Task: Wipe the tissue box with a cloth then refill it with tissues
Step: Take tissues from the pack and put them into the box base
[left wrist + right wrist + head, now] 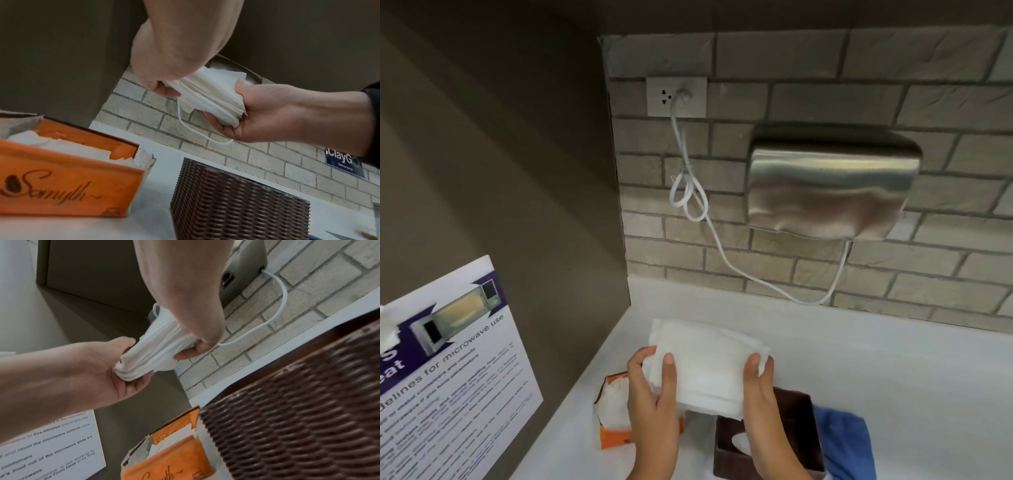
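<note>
Above the counter, both my hands hold a folded stack of white tissues [709, 370] by its ends. My left hand [654, 377] grips the left end and my right hand [756, 377] the right end. In the wrist views the tissues [209, 95] [156, 353] sag, pinched between thumbs and fingers. Below my right hand stands the brown woven tissue box [791, 442] [236, 203] [298, 410]. Under my left hand lies a torn-open orange tissue pack [613, 411] [68, 178] with white tissues inside. A blue cloth [846, 442] lies to the right of the box.
A steel hand dryer [832, 185] hangs on the brick wall, its white cord [688, 192] looping to a socket [676, 97]. A microwave notice [448, 370] is stuck on the brown side wall at left. The white counter [893, 377] stretches right.
</note>
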`<state>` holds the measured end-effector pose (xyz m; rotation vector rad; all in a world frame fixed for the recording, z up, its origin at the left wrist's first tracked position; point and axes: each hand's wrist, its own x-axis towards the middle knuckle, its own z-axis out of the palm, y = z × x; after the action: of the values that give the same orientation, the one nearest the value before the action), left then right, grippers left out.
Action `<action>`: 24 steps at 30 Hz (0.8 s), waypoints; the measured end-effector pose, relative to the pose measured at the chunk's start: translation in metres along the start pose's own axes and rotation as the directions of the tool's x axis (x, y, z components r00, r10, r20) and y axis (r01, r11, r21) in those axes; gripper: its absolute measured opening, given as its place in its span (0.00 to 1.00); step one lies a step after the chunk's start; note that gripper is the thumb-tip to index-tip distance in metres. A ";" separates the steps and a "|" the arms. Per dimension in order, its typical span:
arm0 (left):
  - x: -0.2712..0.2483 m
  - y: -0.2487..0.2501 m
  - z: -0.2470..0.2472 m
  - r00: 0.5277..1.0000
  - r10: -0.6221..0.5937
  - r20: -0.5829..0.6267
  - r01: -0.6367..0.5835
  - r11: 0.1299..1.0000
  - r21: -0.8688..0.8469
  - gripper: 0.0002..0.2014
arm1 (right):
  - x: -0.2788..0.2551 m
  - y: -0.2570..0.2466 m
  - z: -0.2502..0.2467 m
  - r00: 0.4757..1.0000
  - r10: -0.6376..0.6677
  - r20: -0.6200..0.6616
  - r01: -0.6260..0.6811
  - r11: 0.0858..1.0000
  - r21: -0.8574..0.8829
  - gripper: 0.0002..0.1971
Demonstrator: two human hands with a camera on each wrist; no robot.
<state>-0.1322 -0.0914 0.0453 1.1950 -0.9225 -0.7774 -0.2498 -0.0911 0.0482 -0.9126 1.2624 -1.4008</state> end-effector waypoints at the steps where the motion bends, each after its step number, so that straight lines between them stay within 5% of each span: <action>1: -0.001 0.000 0.001 1.000 -0.002 -0.002 0.002 1.000 0.012 0.12 | 0.000 0.000 -0.001 1.000 0.010 -0.008 -0.010 1.000 0.006 0.32; 5: -0.002 -0.005 0.005 0.999 -0.036 -0.007 0.037 0.998 0.043 0.09 | -0.001 0.003 -0.004 1.000 -0.007 -0.013 0.007 1.000 -0.010 0.34; 11: -0.010 -0.007 0.009 1.000 0.009 0.009 -0.009 0.998 0.065 0.04 | -0.003 0.004 -0.011 0.989 -0.095 -0.116 0.083 0.991 -0.102 0.11; 15: -0.017 -0.013 0.011 0.999 0.026 0.031 -0.028 0.998 0.055 0.05 | -0.001 0.007 -0.018 0.973 -0.134 -0.186 0.099 0.978 -0.183 0.09; 20: -0.022 -0.021 0.017 0.989 0.067 0.133 -0.087 0.984 0.153 0.06 | 0.002 0.000 -0.044 0.993 0.030 -0.116 -0.065 0.950 -0.307 0.17; 24: -0.022 -0.039 0.027 0.935 0.045 0.352 -0.165 0.934 0.317 0.09 | 0.003 -0.004 -0.082 0.974 0.211 -0.077 -0.222 0.848 -0.481 0.15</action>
<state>-0.1672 -0.0915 0.0058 1.3195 -1.4449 -0.7676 -0.3299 -0.0755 0.0383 -1.0489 1.7222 -0.9252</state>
